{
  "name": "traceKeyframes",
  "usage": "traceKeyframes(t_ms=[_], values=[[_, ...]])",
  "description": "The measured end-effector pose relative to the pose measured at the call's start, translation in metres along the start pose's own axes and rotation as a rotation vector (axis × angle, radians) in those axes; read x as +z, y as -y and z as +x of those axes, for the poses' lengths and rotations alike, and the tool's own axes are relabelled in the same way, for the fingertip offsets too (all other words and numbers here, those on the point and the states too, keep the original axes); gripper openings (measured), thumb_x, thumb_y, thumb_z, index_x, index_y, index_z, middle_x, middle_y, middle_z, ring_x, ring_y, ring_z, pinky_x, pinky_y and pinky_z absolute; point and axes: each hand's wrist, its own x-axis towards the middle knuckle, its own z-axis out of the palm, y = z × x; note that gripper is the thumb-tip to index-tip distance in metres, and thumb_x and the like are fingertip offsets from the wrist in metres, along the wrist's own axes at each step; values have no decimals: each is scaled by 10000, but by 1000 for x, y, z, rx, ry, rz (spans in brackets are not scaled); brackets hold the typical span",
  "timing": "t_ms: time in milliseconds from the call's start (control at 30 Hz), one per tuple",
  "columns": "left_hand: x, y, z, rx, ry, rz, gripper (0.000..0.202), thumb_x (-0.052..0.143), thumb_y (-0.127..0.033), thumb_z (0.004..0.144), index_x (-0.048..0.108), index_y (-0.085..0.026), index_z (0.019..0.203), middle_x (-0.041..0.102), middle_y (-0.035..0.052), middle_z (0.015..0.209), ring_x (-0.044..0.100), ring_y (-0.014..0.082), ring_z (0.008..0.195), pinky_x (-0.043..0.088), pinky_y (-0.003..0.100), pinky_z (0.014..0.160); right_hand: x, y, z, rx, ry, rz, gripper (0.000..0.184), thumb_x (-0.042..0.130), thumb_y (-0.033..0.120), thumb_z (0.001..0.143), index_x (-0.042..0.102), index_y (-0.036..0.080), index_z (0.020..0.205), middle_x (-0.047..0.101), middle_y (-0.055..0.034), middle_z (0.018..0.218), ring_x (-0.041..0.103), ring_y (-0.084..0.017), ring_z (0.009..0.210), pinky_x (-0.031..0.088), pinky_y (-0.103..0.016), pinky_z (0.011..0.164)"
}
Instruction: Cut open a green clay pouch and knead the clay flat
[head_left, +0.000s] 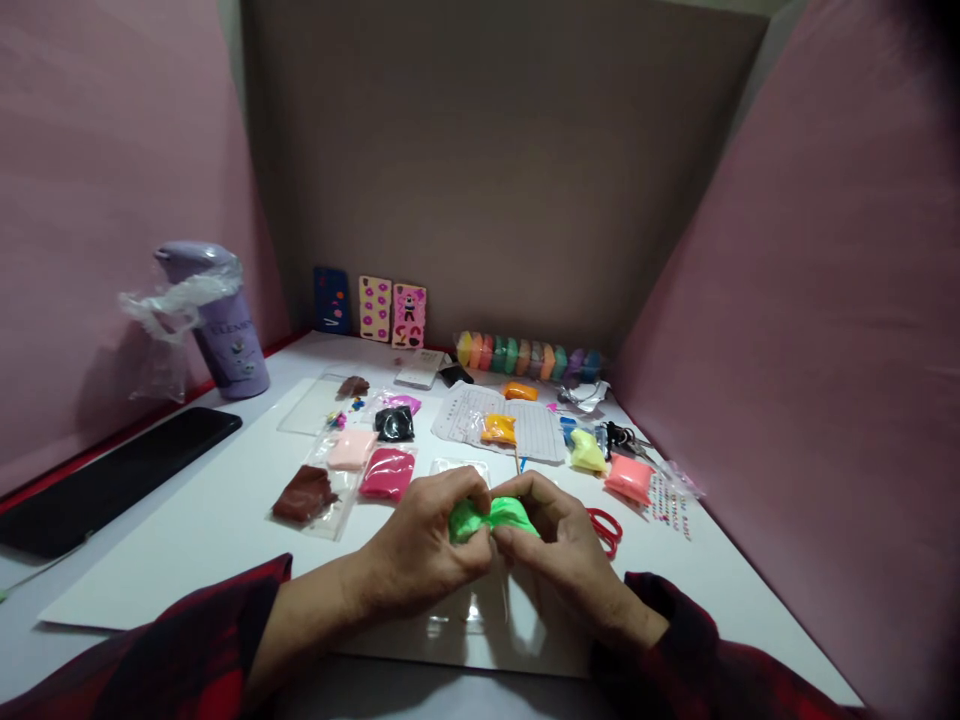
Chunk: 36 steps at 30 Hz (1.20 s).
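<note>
Right now both hands meet low in the middle of the frame, above a white board (187, 560) on the counter (30, 650), with a bright green lump (514, 514) between them. From where I stand, the left hand (427, 535) is curled nearly closed, thumb and fingers gripping the lump's left part. The right hand (562, 555) pinches it close to its narrow middle, thumb below and fingers above; whether the lump is in a wrapper, I can't tell.

Red scissor handles (606, 532) show just beside the right hand, partly hidden by it. Near the left hand lies a deep pink packet (387, 474), with a brown one (304, 494) further left. At centre right sit a coral packet (630, 480) and a pale yellow lump (587, 452). An orange packet (498, 429) rests on written paper (544, 430) around the centre. Over at the left stands a purple tumbler (232, 345), tilted in my view, above a long black device (127, 480).
</note>
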Motion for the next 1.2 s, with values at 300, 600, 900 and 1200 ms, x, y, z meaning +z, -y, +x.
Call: traceKeyframes(t_ms=[300,600,900,1200], values=[[0,-3,-2,-49,0,-123,110,520,-80,675,504,-175,728,556,2,717,502,135,642,387,250,574,4,-3,-5,-59,-18,22,149,651,213,766,552,205,877,560,25,761,527,-129,678,407,-245,617],[-6,-8,3,-207,107,-252,110,555,-116,670,518,-172,757,483,-41,682,427,120,652,345,238,591,-4,-14,-6,-343,-49,-281,263,554,60,773,517,239,963,521,-15,926,542,-187,879,445,-306,737],[0,0,2,-311,37,-420,46,580,-138,596,539,-152,608,527,-11,638,465,138,638,346,255,593,4,-15,-7,-439,-26,-278,381,526,-24,695,519,244,965,521,-13,910,538,-186,841,441,-337,734],[-10,3,8,-402,211,-555,159,646,-287,711,596,-139,743,571,-8,680,496,121,641,366,237,593,-6,-12,-4,-373,-36,-292,334,483,19,671,531,235,921,499,-10,901,523,-193,860,425,-322,723]])
